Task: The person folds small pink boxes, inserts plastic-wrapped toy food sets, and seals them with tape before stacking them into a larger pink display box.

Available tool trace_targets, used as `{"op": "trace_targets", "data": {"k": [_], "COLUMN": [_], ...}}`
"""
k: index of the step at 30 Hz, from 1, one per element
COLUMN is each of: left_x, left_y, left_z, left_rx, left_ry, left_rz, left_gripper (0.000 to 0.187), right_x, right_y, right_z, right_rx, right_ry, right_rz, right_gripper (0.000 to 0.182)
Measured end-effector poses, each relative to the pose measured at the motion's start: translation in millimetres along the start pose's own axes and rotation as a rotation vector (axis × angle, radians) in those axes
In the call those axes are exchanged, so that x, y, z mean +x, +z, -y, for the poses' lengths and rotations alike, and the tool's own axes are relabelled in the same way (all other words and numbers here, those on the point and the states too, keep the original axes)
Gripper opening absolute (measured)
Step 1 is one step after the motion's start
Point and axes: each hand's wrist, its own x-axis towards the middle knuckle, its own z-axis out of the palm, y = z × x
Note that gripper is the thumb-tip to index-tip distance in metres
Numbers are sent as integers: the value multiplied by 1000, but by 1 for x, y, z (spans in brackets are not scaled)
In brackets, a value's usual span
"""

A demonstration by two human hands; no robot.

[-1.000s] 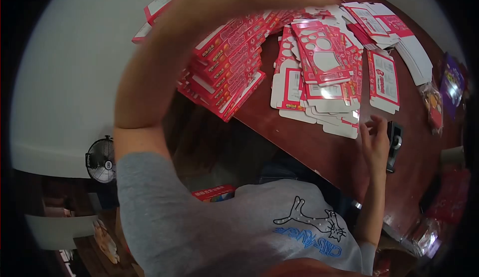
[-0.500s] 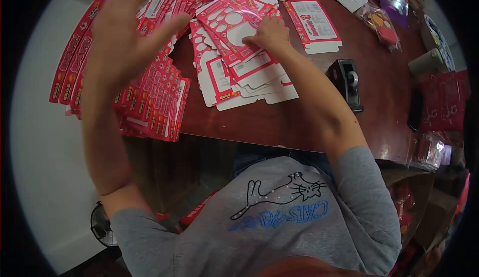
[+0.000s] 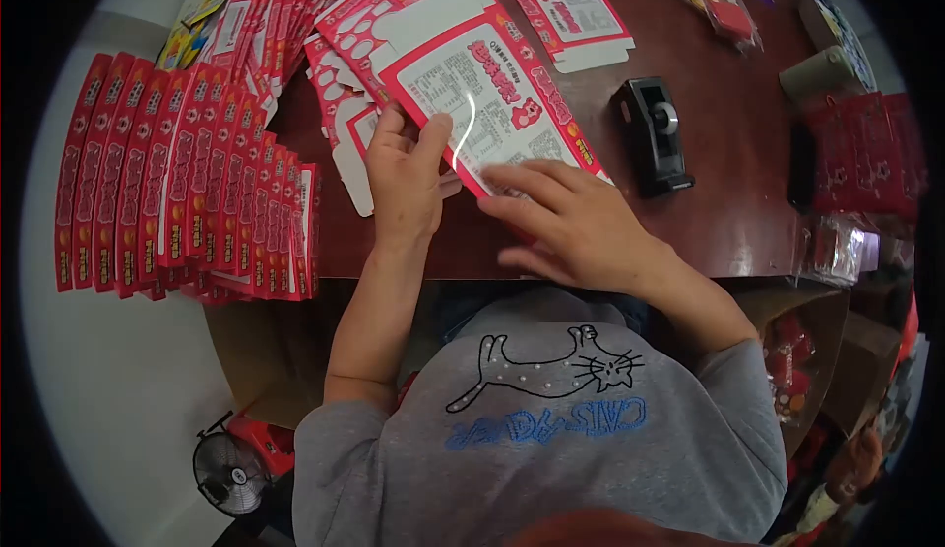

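Note:
A flat red-and-white printed carton (image 3: 482, 94), text side up, is tilted in front of me over the dark table. My left hand (image 3: 404, 168) grips its left edge, thumb on top and fingers underneath. At the near end of the carton, my right hand (image 3: 581, 217) has its fingers spread and slightly blurred, with the fingertips overlapping the carton's lower edge. Behind and partly under it lies a loose pile of similar flat cartons (image 3: 345, 133), some with round cut-out windows.
Rows of red folded boxes (image 3: 187, 183) stand at the left table edge. A black tape dispenser (image 3: 652, 138) sits right of my right hand. Another flat carton (image 3: 566, 10) lies behind it. Packaged goods (image 3: 714, 0) and a grey-green cup (image 3: 825, 79) are farther right.
My left hand has come down from its raised position and now grips a carton. My right hand has drawn back from the pile towards my body, its fingers spreading.

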Motion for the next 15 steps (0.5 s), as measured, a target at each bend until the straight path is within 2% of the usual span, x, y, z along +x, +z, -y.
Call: {"op": "trace_targets", "data": {"k": [2,4,5,6,7,10,11,13,15], "left_x": [-8,-16,-22,-27,-31,-46,-47,-45,-41], "left_y": [2,-1,3,7,10,14,13,12,18], "left_z": [-2,4,6,8,10,11,13,13,12], "left_rx": [-55,-11,-80,-150,-152,-128,-128,-326,-342], "left_ry": [-166,-222,-255,-287,-294,-318,-329,-400,-417], "left_rz": [28,44,108,177,195,379,374,420,359], "left_gripper": [28,27,32,36,36,56,56,59,54], "right_x": [-6,-18,-25,-27,-33,-45,-47,-48,-51], "right_y": [-18,-20,-7,-4,0,9,9,4,3], "right_z": [-5,-18,-28,-32,-33,-30,-27,-20,-10], "right_rx": [151,292,343,703,692,845,850,1129,1169], "right_ry": [194,424,604,764,774,839,850,852,915], "right_rz": [-135,-327,-414,-355,-369,-414,-409,-401,-380], "right_gripper": [61,80,76,61,61,50,50,50,51]}}
